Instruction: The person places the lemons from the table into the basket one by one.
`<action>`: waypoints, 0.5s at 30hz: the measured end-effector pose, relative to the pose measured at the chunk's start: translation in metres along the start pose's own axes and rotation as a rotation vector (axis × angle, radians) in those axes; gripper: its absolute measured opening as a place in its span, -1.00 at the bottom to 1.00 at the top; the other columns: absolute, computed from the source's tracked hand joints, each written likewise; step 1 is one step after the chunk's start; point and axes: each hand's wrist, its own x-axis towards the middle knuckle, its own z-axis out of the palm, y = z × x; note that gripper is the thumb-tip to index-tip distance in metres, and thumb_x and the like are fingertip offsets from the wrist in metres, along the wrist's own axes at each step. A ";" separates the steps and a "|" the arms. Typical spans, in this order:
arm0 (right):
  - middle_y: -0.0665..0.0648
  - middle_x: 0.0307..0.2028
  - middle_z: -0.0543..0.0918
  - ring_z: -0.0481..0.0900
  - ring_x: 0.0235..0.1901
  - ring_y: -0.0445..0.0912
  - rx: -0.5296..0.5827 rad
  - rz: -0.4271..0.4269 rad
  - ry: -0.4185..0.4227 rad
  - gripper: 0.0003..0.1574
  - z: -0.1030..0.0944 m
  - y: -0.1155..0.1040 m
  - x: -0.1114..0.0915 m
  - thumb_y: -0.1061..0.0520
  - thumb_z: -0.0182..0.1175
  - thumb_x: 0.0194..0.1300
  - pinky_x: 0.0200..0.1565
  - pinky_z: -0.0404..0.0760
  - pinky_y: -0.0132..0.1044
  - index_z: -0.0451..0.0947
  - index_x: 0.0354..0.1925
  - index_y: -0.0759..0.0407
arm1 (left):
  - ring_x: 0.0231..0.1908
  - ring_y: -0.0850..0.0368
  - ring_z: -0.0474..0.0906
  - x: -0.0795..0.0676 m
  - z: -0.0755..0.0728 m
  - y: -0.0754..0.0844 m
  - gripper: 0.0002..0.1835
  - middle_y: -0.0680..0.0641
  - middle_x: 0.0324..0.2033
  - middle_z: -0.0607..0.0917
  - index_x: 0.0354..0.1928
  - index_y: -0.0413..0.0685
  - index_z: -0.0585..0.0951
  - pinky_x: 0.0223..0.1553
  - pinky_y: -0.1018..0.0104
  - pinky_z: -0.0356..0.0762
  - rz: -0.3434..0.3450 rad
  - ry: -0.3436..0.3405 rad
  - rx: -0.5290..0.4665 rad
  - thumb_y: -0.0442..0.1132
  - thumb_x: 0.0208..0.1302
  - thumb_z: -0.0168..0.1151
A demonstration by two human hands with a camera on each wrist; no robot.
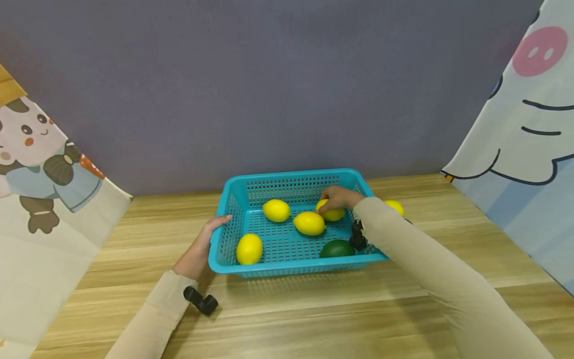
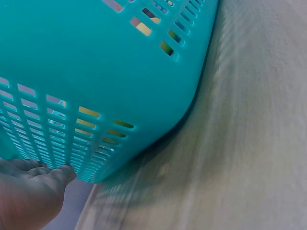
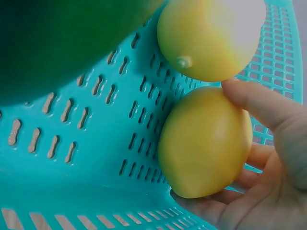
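A blue plastic basket (image 1: 287,268) with slotted walls stands on the wooden table. My left hand (image 1: 204,244) holds its left side, thumb over the rim and fingers along the outer wall; in the left wrist view the fingers lie against the slots. Inside the basket my right hand (image 1: 337,198) grips a lemon (image 3: 206,143), thumb on one side and fingers curled round the other. Another lemon (image 1: 309,223) lies right beside it. Two more lemons, one at the back (image 1: 276,211) and one at the front left (image 1: 249,249), rest on the basket floor.
A dark green fruit (image 1: 337,248) lies at the basket's front right, partly hidden by the right wrist strap. Outside, beyond the right rim, a lemon (image 1: 395,206) sits on the table (image 1: 287,319), partly behind the sleeve. A grey backdrop (image 1: 287,89) rises behind.
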 end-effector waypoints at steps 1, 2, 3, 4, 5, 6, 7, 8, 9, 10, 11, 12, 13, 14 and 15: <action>0.25 -0.05 0.55 0.47 -0.21 -0.02 0.000 0.004 -0.005 -0.41 0.000 0.000 0.000 -0.01 0.25 0.19 -0.19 0.51 -0.22 0.48 0.06 0.36 | 0.02 0.01 0.45 0.000 0.000 0.000 -0.32 -0.17 0.09 0.43 0.41 -0.23 -0.03 -0.02 0.21 0.48 0.000 0.001 -0.002 -0.10 0.33 -0.21; 0.25 -0.06 0.55 0.47 -0.22 -0.03 0.004 0.005 -0.008 -0.41 0.000 0.000 -0.001 -0.01 0.25 0.19 -0.20 0.51 -0.23 0.48 0.06 0.36 | 0.01 0.01 0.46 0.000 0.000 0.000 -0.32 -0.17 0.08 0.44 0.41 -0.24 -0.02 -0.03 0.21 0.49 -0.001 0.002 -0.005 -0.10 0.32 -0.20; 0.25 -0.06 0.55 0.46 -0.23 -0.03 0.005 0.005 -0.010 -0.41 0.000 0.000 -0.001 -0.01 0.25 0.19 -0.22 0.51 -0.23 0.48 0.06 0.36 | 0.01 0.01 0.47 0.000 0.000 0.000 -0.32 -0.16 0.07 0.45 0.41 -0.25 -0.02 -0.03 0.21 0.49 -0.001 0.002 -0.006 -0.10 0.32 -0.20; 0.24 -0.07 0.55 0.46 -0.23 -0.04 0.009 0.007 -0.013 -0.42 0.000 0.000 -0.001 -0.01 0.25 0.19 -0.22 0.50 -0.24 0.48 0.06 0.35 | 0.01 0.01 0.47 0.001 0.000 -0.001 -0.32 -0.17 0.07 0.46 0.41 -0.27 -0.02 -0.03 0.21 0.50 0.002 0.000 -0.008 -0.11 0.32 -0.20; 0.24 -0.07 0.55 0.46 -0.24 -0.04 0.016 0.009 -0.014 -0.43 0.000 0.000 -0.001 0.00 0.26 0.19 -0.23 0.50 -0.25 0.48 0.05 0.35 | 0.01 0.01 0.47 0.001 0.000 -0.001 -0.32 -0.17 0.07 0.46 0.41 -0.28 -0.02 -0.03 0.21 0.50 0.004 -0.002 -0.009 -0.11 0.32 -0.20; 0.25 -0.07 0.55 0.45 -0.23 -0.03 0.022 0.011 -0.015 -0.42 0.000 0.000 -0.001 0.00 0.26 0.19 -0.22 0.50 -0.25 0.47 0.06 0.35 | 0.01 0.01 0.47 0.001 0.000 -0.001 -0.32 -0.17 0.08 0.46 0.41 -0.28 -0.02 -0.03 0.22 0.50 0.003 -0.003 -0.008 -0.11 0.32 -0.21; 0.25 -0.06 0.54 0.45 -0.21 -0.03 0.029 0.014 -0.016 -0.41 0.000 0.001 -0.001 0.00 0.26 0.19 -0.20 0.50 -0.24 0.47 0.07 0.35 | 0.02 0.01 0.47 0.001 0.000 -0.001 -0.32 -0.18 0.09 0.45 0.41 -0.28 -0.02 -0.02 0.21 0.50 0.001 -0.001 -0.008 -0.11 0.32 -0.20; 0.25 -0.05 0.54 0.45 -0.20 -0.02 0.037 0.015 -0.018 -0.40 0.000 0.001 -0.002 0.01 0.26 0.19 -0.19 0.50 -0.23 0.46 0.08 0.36 | 0.02 0.00 0.47 0.001 0.000 -0.001 -0.32 -0.19 0.10 0.44 0.41 -0.28 -0.01 -0.02 0.21 0.50 0.000 0.000 -0.007 -0.11 0.32 -0.20; 0.26 -0.03 0.53 0.46 -0.18 -0.01 0.042 0.017 -0.017 -0.39 0.000 0.001 -0.002 0.01 0.27 0.18 -0.17 0.50 -0.22 0.45 0.10 0.36 | 0.03 0.00 0.46 0.001 0.000 -0.001 -0.32 -0.21 0.11 0.43 0.41 -0.27 -0.01 -0.02 0.21 0.50 -0.003 0.003 -0.004 -0.11 0.33 -0.20; 0.27 -0.01 0.52 0.46 -0.16 0.00 0.045 0.018 -0.018 -0.37 0.000 0.001 -0.003 0.02 0.27 0.18 -0.14 0.50 -0.20 0.44 0.11 0.36 | 0.03 -0.01 0.46 0.002 0.000 -0.001 -0.32 -0.22 0.12 0.42 0.41 -0.27 -0.01 -0.02 0.21 0.49 -0.005 0.002 -0.002 -0.11 0.33 -0.21; 0.28 0.02 0.51 0.46 -0.13 0.01 0.045 0.020 -0.018 -0.35 0.000 0.001 -0.003 0.01 0.27 0.18 -0.11 0.51 -0.18 0.42 0.13 0.37 | 0.02 -0.01 0.46 0.002 0.000 -0.001 -0.33 -0.22 0.12 0.42 0.41 -0.27 0.00 -0.02 0.21 0.50 -0.007 0.004 0.000 -0.10 0.33 -0.21; 0.29 0.05 0.49 0.46 -0.10 0.03 0.045 0.020 -0.020 -0.33 0.000 0.001 -0.004 0.02 0.26 0.18 -0.08 0.50 -0.16 0.40 0.15 0.37 | 0.02 -0.01 0.46 0.002 0.000 -0.002 -0.33 -0.22 0.12 0.43 0.41 -0.27 0.00 -0.02 0.20 0.50 -0.009 0.006 0.001 -0.10 0.33 -0.21; 0.31 0.06 0.48 0.46 -0.08 0.04 0.045 0.018 -0.021 -0.32 0.000 0.001 -0.004 0.02 0.26 0.18 -0.06 0.50 -0.14 0.39 0.16 0.38 | 0.02 0.00 0.47 0.002 0.000 -0.002 -0.33 -0.21 0.11 0.44 0.41 -0.27 0.01 -0.02 0.20 0.49 -0.010 0.008 0.001 -0.10 0.32 -0.21; 0.32 0.08 0.47 0.46 -0.06 0.06 0.041 0.015 -0.022 -0.30 0.000 0.001 -0.005 0.02 0.26 0.18 -0.04 0.50 -0.13 0.38 0.17 0.40 | 0.02 0.00 0.46 0.001 0.000 -0.002 -0.33 -0.21 0.10 0.43 0.41 -0.26 0.00 -0.01 0.20 0.49 -0.013 0.007 0.001 -0.10 0.32 -0.21; 0.33 0.10 0.46 0.45 -0.03 0.07 0.040 0.016 -0.023 -0.29 -0.001 0.000 -0.006 0.02 0.27 0.18 -0.01 0.49 -0.11 0.37 0.18 0.40 | 0.02 -0.01 0.45 0.001 0.000 -0.002 -0.33 -0.21 0.10 0.42 0.41 -0.24 0.00 -0.01 0.19 0.48 -0.017 0.008 0.003 -0.10 0.33 -0.21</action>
